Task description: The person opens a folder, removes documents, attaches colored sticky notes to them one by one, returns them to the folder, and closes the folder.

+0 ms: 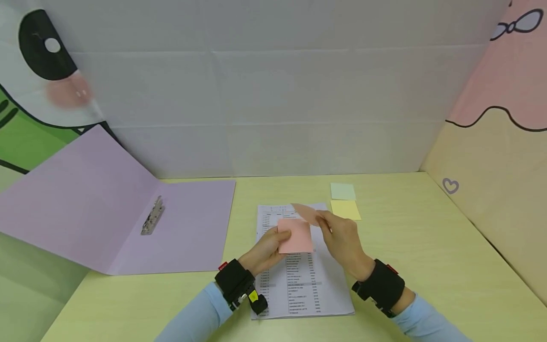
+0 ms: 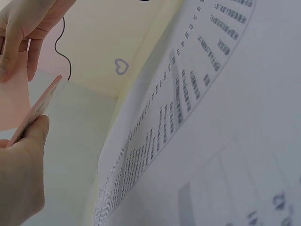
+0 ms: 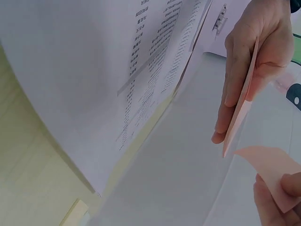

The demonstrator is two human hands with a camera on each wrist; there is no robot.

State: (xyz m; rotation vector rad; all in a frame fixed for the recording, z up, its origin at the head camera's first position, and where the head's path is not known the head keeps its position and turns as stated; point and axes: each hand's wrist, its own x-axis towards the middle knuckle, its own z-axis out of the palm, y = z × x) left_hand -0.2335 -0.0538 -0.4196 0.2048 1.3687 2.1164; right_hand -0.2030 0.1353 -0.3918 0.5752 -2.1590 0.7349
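Your left hand [image 1: 267,249] is gripping a square pink sticky-note pad [image 1: 297,237], thumb lying on its face and fingers backing it. Grip there is narrow, just the pad's thickness. Your right hand [image 1: 345,240] is pinching a single curled pink paper note [image 1: 305,213] between thumb and fingers. Right wrist view is showing a gap between note and pad. Both are sitting in the air above the far half of your landmark, the white stack of printed paper sheets [image 1: 295,289].

Left of the stack, an open light-purple folder [image 1: 194,228] is lying with its cover tilting up, and a silver metal clip [image 1: 152,216] is sitting near its fold. Just right of the stack's far right corner, a square yellow sticky-note pad [image 1: 346,209] is lying flat; a square pale-green sticky-note pad [image 1: 343,191] is lying just beyond it, farther out from the stack. Under the stack, the pale yellow-green tabletop [image 1: 427,237] is carrying everything. You're wearing black wristbands [image 1: 382,287] and light-blue sleeves [image 1: 427,320], both coming in from the stack's near side.
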